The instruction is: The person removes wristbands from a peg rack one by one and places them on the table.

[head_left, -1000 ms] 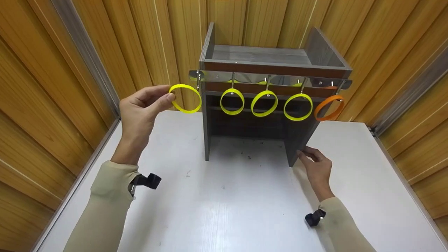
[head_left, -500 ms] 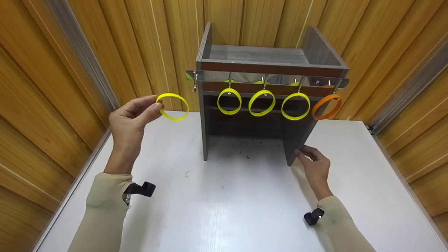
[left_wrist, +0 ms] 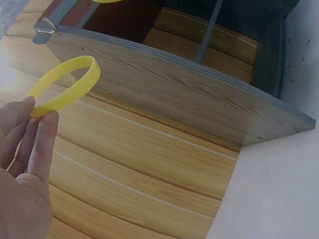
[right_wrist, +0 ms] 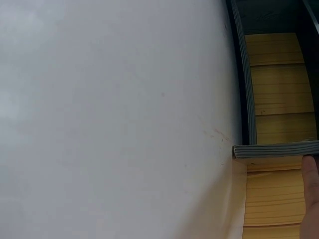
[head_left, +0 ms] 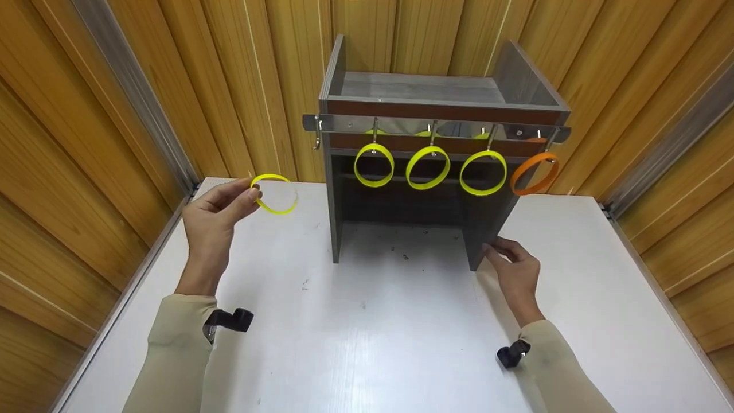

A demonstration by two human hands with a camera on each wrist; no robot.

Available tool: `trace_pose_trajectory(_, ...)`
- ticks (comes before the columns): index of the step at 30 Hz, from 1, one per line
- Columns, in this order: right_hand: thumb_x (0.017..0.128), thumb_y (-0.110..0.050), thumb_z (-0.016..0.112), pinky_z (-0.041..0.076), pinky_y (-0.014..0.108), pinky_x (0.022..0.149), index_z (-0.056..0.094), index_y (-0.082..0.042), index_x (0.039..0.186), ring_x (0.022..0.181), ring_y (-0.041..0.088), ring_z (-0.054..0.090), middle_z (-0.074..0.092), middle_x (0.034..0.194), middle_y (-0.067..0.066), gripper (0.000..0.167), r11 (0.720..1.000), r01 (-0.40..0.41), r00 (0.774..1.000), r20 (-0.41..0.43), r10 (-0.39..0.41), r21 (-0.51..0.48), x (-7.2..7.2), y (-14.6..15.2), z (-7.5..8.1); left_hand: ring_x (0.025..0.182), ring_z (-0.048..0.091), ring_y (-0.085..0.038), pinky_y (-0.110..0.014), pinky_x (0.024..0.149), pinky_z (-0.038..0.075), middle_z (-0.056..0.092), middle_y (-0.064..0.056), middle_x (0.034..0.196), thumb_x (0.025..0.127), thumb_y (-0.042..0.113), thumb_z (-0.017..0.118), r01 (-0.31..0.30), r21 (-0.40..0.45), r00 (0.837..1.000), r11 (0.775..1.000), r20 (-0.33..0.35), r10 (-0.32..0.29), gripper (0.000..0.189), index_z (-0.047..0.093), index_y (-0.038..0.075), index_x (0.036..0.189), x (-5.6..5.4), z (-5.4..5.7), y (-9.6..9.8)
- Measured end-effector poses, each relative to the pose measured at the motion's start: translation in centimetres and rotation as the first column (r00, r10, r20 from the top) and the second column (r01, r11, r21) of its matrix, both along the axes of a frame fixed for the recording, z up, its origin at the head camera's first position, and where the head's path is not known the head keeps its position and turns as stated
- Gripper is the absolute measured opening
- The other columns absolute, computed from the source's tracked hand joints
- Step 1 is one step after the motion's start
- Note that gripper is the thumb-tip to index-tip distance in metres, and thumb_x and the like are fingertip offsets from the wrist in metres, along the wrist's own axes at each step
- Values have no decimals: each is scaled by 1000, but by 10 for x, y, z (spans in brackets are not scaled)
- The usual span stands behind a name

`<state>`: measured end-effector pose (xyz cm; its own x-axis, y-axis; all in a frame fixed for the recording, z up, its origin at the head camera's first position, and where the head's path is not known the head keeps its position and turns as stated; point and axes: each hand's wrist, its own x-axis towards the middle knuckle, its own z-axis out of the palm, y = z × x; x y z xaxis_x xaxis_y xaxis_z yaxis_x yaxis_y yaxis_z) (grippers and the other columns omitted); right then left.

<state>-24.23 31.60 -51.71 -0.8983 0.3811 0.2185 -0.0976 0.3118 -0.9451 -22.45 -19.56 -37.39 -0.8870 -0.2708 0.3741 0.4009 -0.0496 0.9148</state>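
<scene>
My left hand [head_left: 212,229] pinches a yellow silicone wristband [head_left: 278,211] between thumb and fingertips, left of the grey shelf [head_left: 441,109]. The left wrist view has the same wristband [left_wrist: 82,88] held up from the fingertips by its edge. On the shelf's front runs a metal hook rail [head_left: 345,123]. Its leftmost hook [head_left: 317,137] bears nothing. Three yellow wristbands [head_left: 375,184] and an orange wristband [head_left: 532,190] hang from the other hooks. Down at the right, my right hand [head_left: 519,275] touches the outer side of the shelf's right panel [head_left: 480,252]; a fingertip [right_wrist: 310,167] meets it in the right wrist view.
The shelf stands on a white table [head_left: 361,344] at its back. Wood-patterned walls [head_left: 281,69] enclose the table on the back and both sides. A grey metal post [head_left: 137,80] rises in the left corner.
The left hand has moved away from the leftmost hook, left and downward, with the yellow wristband in its fingers. The right hand stays against the panel.
</scene>
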Motion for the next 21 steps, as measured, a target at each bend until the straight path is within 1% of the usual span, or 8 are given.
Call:
trace_pose_trajectory(3, 97, -9, 80, 55, 12, 83, 76, 2, 118, 100, 0, 69, 78, 110, 6, 25, 1000, 3, 1000, 6, -3, 8, 0, 0, 1, 100, 77, -24, -34, 90, 63, 74, -14, 111, 94, 9, 84, -8, -8, 999, 1000, 46, 9, 30, 77, -3, 120, -2, -11, -2)
trace_pose_trajectory(6, 96, -10, 80, 55, 12, 82, 76, 3, 118, 99, 0, 69, 79, 109, 5, 25, 1000, 7, 1000, 11, -7, 8, 0, 0, 0, 100, 77, -23, -33, 90, 63, 74, -14, 111, 94, 9, 84, -17, -7, 996, 1000, 86, 17, 30, 77, -3, 120, -5, -21, -4)
trace_pose_trajectory(10, 95, -9, 82, 56, 13, 81, 77, 3, 116, 98, 1, 70, 79, 107, 3, 24, 1000, 8, 1000, 2, -8, -19, 0, -1, 2, 100, 76, -22, -32, 91, 63, 73, -13, 112, 95, 10, 83, -21, -8, 990, 1000, 140, 22, 31, 76, -3, 121, -7, -34, -6)
trace_pose_trajectory(13, 96, -7, 81, 56, 13, 82, 76, 4, 116, 99, 2, 70, 79, 106, 4, 24, 999, -1, 1000, -2, 1, -32, 6, -6, 11, 101, 76, -21, -31, 92, 62, 73, -11, 113, 95, 11, 82, -15, -11, 984, 1000, 179, 17, 33, 75, -4, 123, -9, -44, -6)
trace_pose_trajectory(17, 96, -4, 79, 57, 13, 83, 74, 8, 117, 100, 3, 70, 78, 107, 7, 24, 998, -35, 999, -22, 34, -46, 15, -13, 24, 101, 76, -21, -32, 93, 62, 73, -12, 112, 95, 9, 82, -5, -3, 978, 1000, 207, 6, 34, 73, -7, 124, -12, -58, -6)
trace_pose_trajectory(21, 96, -3, 78, 57, 12, 82, 73, 9, 116, 98, 4, 70, 78, 107, 9, 24, 998, -49, 998, -38, 47, -41, 19, -16, 30, 100, 76, -20, -33, 94, 62, 73, -14, 112, 96, 7, 81, 7, 8, 973, 1000, 233, -8, 33, 72, -8, 124, -14, -70, -4)
